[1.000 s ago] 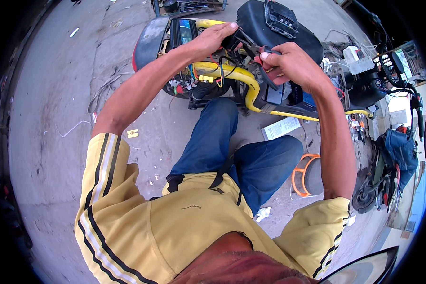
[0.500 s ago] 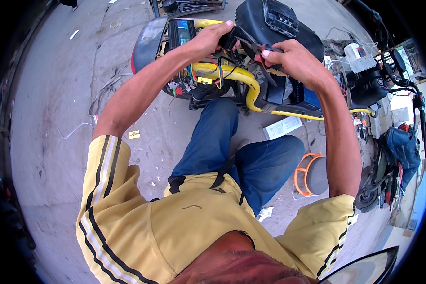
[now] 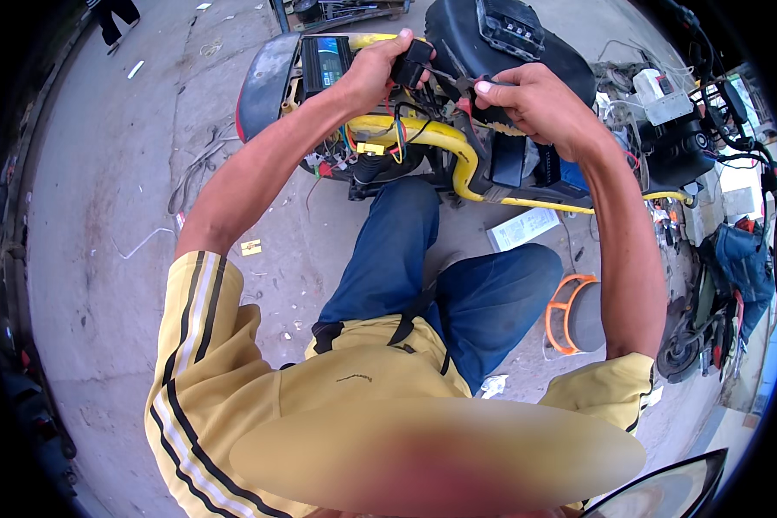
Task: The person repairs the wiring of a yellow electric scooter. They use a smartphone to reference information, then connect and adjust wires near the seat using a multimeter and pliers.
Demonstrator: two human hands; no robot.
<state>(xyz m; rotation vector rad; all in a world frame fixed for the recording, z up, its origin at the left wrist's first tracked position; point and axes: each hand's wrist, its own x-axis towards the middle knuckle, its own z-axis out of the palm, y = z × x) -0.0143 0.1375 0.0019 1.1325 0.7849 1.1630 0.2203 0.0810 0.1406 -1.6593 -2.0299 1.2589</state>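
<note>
My left hand (image 3: 378,71) is closed round a small black box-shaped part (image 3: 412,62), thumb on its upper edge. In my right hand (image 3: 533,102) is a dark tool (image 3: 454,81) that looks like pliers, its slim end pointing left at the black part. Red shows just below the tool; whether it is a handle or a lead I cannot tell. Both hands are above an opened scooter with a yellow tube frame (image 3: 432,132). Loose coloured wires (image 3: 399,138) hang below my left hand. The fingers of my right hand partly hide the tool's handles.
A black seat (image 3: 457,34) carries a finned dark module (image 3: 509,28). Another module with a blue label (image 3: 326,62) sits near the tail. On the floor lie a white box (image 3: 523,229) and an orange-rimmed round object (image 3: 561,315). Someone's legs (image 3: 115,19) show far left; a motorbike (image 3: 689,341) stands right.
My left hand and the black part have shifted slightly left, so more of the part shows. The right hand still grips the tool. A person's legs show more at the far left.
</note>
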